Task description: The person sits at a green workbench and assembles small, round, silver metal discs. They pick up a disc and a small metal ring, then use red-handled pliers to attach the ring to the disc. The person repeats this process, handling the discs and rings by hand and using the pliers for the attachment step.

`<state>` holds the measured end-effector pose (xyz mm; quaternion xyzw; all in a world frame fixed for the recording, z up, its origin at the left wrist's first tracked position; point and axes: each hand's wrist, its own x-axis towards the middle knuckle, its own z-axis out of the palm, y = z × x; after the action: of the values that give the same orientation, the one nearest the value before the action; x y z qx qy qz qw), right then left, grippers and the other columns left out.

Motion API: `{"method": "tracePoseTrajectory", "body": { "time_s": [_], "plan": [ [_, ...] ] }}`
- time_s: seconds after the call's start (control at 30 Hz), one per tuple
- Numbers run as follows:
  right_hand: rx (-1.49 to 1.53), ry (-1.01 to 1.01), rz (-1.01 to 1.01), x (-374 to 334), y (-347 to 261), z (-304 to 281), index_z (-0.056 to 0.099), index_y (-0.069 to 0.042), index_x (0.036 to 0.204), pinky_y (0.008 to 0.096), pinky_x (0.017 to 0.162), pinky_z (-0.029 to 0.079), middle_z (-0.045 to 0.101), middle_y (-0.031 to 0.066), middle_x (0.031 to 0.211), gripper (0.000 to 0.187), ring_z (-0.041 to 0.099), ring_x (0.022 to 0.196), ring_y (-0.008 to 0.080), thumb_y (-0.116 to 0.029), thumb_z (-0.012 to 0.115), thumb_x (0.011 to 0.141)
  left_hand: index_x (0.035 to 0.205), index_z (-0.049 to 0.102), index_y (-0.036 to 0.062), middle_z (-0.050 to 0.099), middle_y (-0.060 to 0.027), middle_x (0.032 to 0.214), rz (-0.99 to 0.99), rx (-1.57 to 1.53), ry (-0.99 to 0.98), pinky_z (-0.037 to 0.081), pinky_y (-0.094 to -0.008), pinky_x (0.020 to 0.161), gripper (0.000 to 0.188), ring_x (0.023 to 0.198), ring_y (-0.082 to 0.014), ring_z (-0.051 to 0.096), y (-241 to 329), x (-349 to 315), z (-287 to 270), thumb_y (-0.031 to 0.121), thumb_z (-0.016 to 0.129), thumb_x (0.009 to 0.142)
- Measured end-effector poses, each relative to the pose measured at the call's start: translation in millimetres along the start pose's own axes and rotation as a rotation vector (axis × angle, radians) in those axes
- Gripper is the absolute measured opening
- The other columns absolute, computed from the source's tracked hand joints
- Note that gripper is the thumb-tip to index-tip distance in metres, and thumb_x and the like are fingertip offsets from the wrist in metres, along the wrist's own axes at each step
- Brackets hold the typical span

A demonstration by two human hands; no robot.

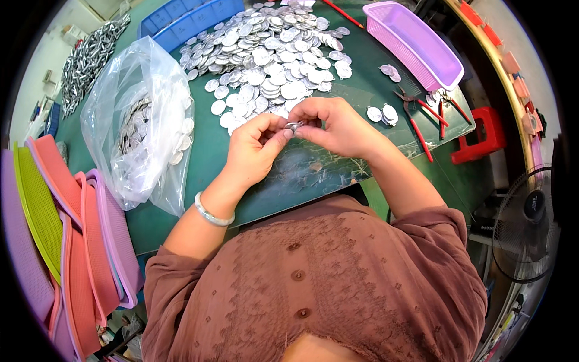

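My left hand and my right hand meet above the near part of the green table. Between their pinched fingertips is a small silvery metal piece, partly covered, so its exact kind does not show. Just beyond the fingers spreads a big heap of round silvery medals with small loops on their rims. To the left of my left hand stands a clear plastic bag with more silvery discs inside. Pliers with red handles lie to the right of my right hand, near several loose medals.
A purple basket sits at the far right, a blue divided bin at the back. A pile of metal clasps lies far left. Stacked colored baskets crowd the left edge. A red stool and a fan stand right.
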<state>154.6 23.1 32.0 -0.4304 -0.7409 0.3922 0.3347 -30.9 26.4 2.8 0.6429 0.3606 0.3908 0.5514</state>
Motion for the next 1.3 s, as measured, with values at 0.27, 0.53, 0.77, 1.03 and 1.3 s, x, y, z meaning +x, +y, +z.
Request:
{"method": "tracePoseTrajectory", "body": {
  "time_s": [0.27,0.53,0.77,1.03,1.3],
  "plan": [
    [-0.445,0.266,-0.03,14,31,-2,0.057,-0.004,0.097,0.0318,0.069,0.044,0.055,0.0088,0.081,0.027,0.053,0.077,0.0221,-0.014,0.062,0.073,0.087,0.054,0.0004,0.059,-0.0056,0.075,-0.087,-0.32,0.077,0.048,-0.0213,0.057,0.008,0.064,-0.0106,0.057,0,0,-5,0.004,0.056,0.08],
    [-0.653,0.269,-0.121,15,37,9,0.057,-0.008,0.089,0.0367,0.074,0.041,0.051,0.011,0.085,0.024,0.049,0.086,0.0291,-0.015,0.064,0.067,0.089,0.052,-0.0001,0.06,-0.0083,0.08,-0.031,-0.346,0.073,0.05,-0.0227,0.062,0.008,0.07,-0.0128,0.06,-3,-1,-7,0.001,0.054,0.081],
    [-0.61,0.269,-0.134,17,39,9,0.057,-0.006,0.088,0.0373,0.072,0.041,0.051,0.0112,0.082,0.023,0.05,0.083,0.029,-0.015,0.064,0.068,0.09,0.053,-0.0009,0.06,-0.0091,0.082,0.005,-0.348,0.074,0.051,-0.0226,0.065,0.01,0.073,-0.014,0.06,-5,-2,-7,-0.003,0.053,0.08],
    [-0.668,0.265,-0.131,21,37,14,0.058,-0.005,0.091,0.0353,0.069,0.042,0.052,0.0091,0.083,0.026,0.051,0.08,0.0271,-0.015,0.065,0.068,0.091,0.054,-0.0009,0.059,-0.0079,0.083,0.045,-0.296,0.062,0.05,-0.0232,0.068,0.011,0.077,-0.0136,0.06,-5,-3,-8,-0.003,0.053,0.08],
    [-0.468,0.262,-0.024,23,36,13,0.057,-0.004,0.084,0.0359,0.068,0.043,0.054,0.0105,0.081,0.02,0.053,0.079,0.0282,-0.012,0.065,0.067,0.091,0.054,-0.0007,0.059,-0.0071,0.082,0.022,-0.258,0.071,0.049,-0.0233,0.067,0.011,0.074,-0.0122,0.059,-7,-4,-10,-0.002,0.055,0.08]
  ]
}}
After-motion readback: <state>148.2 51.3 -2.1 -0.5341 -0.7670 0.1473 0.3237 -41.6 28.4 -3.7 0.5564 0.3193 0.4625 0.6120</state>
